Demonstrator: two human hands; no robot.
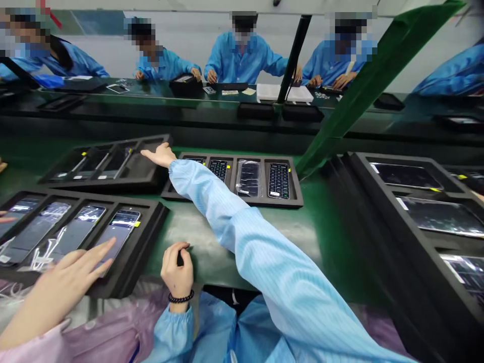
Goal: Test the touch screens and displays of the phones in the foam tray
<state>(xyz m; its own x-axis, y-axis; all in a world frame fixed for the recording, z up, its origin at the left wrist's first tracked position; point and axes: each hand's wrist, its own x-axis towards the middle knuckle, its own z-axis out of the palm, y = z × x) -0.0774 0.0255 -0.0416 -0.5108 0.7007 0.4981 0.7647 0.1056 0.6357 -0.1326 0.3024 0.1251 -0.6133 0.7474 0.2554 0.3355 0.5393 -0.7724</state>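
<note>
My right hand (161, 155), at the end of a blue sleeve reaching across to the left, is open with fingers extended. It is over the right end of a tilted black foam tray (151, 174), where a slot holds no phone; whether it touches the tray I cannot tell. Several dark phones (118, 164) lie in that tray's other slots. Beside it, partly behind my sleeve, another foam tray (298, 194) holds phones with lit grid screens (279, 180) and one wrapped in clear film (248, 179). My left hand (177, 269), wearing a black bead bracelet, is loosely curled near the table's front edge; no held thing shows.
At left, a co-worker's pink-sleeved hand (81, 264) is over phones in a stacked tray (151, 222). More stacked trays (355, 201) stand at right. A green-wrapped post (363, 96) slants up behind. Several people in blue sit across the bench (151, 103).
</note>
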